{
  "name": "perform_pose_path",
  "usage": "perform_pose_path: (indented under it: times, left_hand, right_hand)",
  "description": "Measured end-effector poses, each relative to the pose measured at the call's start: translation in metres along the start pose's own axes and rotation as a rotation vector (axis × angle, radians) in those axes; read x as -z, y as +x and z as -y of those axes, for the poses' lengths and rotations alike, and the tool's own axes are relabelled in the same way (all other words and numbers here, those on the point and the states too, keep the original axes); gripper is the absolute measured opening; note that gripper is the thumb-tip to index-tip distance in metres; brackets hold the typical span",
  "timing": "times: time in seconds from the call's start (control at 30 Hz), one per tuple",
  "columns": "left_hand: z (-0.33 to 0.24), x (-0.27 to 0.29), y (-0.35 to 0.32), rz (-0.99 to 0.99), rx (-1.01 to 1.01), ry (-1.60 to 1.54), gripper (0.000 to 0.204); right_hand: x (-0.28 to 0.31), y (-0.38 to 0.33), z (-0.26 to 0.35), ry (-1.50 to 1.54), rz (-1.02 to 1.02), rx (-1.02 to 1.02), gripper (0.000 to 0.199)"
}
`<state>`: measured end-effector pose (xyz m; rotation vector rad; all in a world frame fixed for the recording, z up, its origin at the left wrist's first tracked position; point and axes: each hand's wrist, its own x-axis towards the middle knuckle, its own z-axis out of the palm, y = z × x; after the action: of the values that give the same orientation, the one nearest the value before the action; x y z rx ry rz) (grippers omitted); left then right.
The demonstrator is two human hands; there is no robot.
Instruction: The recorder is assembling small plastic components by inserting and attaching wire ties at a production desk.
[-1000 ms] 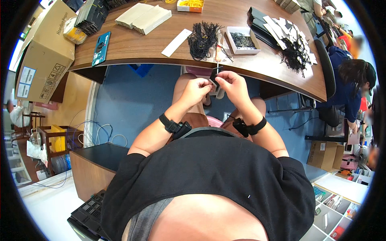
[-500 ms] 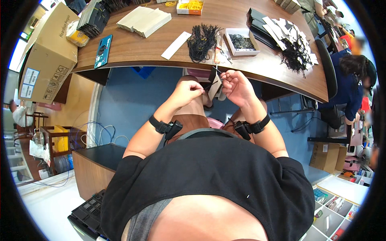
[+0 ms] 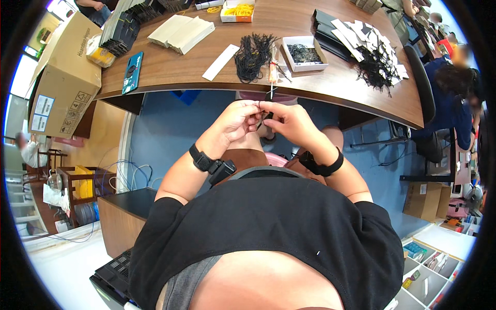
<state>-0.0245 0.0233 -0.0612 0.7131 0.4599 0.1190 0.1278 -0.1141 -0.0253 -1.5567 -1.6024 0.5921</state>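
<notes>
Just off the table's near edge, my left hand (image 3: 237, 122) and my right hand (image 3: 290, 123) meet over my lap. Both have their fingers closed in a pinch on a thin black cord (image 3: 262, 114) that runs between the fingertips. Part of the cord is hidden by the fingers. A narrow dark piece (image 3: 270, 94) shows just beyond the fingertips; whether it joins the cord I cannot tell. A heap of black cords (image 3: 252, 59) lies on the table ahead, beside an open white box (image 3: 306, 66) holding small dark pieces.
A white strip (image 3: 221, 62), a cream cardboard stack (image 3: 181, 32) and a blue phone (image 3: 133, 73) lie on the wooden table (image 3: 170, 75). White tags with black cords (image 3: 380, 59) are heaped at right. A large carton (image 3: 67, 77) stands left. A person in dark blue (image 3: 447, 106) sits right.
My right hand has moved left and down to meet my left hand, bringing the cord between them. The fingertips of both hands are now together.
</notes>
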Motion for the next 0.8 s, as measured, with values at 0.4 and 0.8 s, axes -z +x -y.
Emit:
perform_pose_path:
  times: [0.4,0.8]
  left_hand:
    - [-0.002,-0.022,-0.011,-0.041,-0.728,1.011,0.035]
    - [-0.011,-0.028,-0.017,0.259,-0.198,0.797,0.019]
  right_hand:
    - [0.017,0.002,0.019,0.481,-0.065,-0.171,0.015]
    - [0.056,0.004,0.018,0.63,-0.522,-0.039,0.013]
